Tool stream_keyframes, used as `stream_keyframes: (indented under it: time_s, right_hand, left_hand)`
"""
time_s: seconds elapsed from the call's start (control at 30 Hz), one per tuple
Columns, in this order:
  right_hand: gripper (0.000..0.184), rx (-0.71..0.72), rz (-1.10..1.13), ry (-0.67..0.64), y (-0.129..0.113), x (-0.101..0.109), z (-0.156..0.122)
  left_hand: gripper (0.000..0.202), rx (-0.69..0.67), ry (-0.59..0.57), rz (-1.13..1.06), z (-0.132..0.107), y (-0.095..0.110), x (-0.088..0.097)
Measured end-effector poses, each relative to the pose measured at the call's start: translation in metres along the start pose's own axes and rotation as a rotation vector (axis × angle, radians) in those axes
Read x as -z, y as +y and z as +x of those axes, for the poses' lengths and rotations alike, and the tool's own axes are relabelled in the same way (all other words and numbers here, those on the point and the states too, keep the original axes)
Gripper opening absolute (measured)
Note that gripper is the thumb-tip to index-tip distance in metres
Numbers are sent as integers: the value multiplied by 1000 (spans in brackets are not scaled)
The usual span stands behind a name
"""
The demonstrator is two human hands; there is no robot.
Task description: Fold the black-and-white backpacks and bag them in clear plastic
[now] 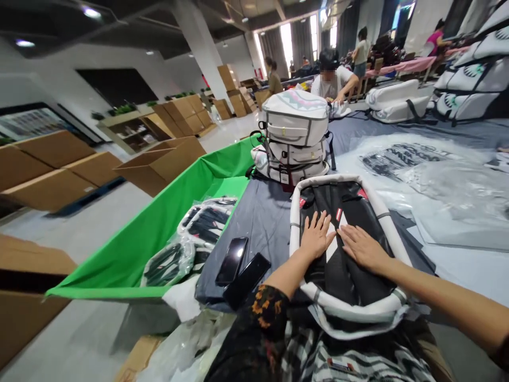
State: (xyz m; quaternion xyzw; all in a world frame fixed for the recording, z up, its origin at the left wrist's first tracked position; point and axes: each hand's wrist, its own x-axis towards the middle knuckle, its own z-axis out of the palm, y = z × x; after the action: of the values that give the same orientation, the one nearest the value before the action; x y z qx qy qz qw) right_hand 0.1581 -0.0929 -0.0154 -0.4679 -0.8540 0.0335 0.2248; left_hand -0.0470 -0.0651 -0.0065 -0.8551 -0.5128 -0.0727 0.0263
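Left hand [317, 236] and right hand [363, 248] laid open, palms flat on a black backpack [350, 281], side by side, long axis pointed near to far, pretty much straight ahead.

Dark short sleeve [267, 310] with orange floral print, bare left forearm [288, 278], second dark sleeve [501, 356] barely showing past the right forearm [445, 302]

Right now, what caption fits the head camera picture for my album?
Left hand and right hand press on a black-and-white backpack.
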Motion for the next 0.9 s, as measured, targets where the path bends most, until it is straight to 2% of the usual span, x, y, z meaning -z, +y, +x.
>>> stream_keyframes:
  time_s: [0.07,0.17,0.23,0.3,0.4,0.5,0.57,0.63,0.7,0.77,0.9]
  right_hand:
    - [44,99,-135,21,-9,-5,-28]
    - [49,167,-272,51,-22,-13,-47]
    - [49,103,-180,-1,-30,-12,-44]
    - [46,-4,5,-85,-36,-3,-34]
    - [30,-88,207,-163,-26,22,-11]
    - [27,-154,261,-109,18,55,15]
    - [31,-270,257,1,63,74,37]
    - [28,-408,222,112,113,83,64]
    - [20,-535,185,186,157,80,95]
    - [16,-636,159,230,191,64,125]
    - [24,-785,134,266,229,21,161]
  left_hand:
    - [62,-13,41,-4,-19,4,-3]
    - [61,-41,28,-25,-29,9,12]
    - [54,-51,8,-20,-15,14,30]
    - [48,-51,48,-26,8,20,43]
    - [49,-5,87,-104,39,28,41]
    - [60,46,36,-182,48,30,18]
    - [66,59,34,-221,45,29,4]
    - [68,76,37,-264,42,27,0]
    - [67,90,22,-310,41,26,2]
    - [65,101,-2,-349,41,26,7]
    - [63,120,-35,-393,43,23,9]
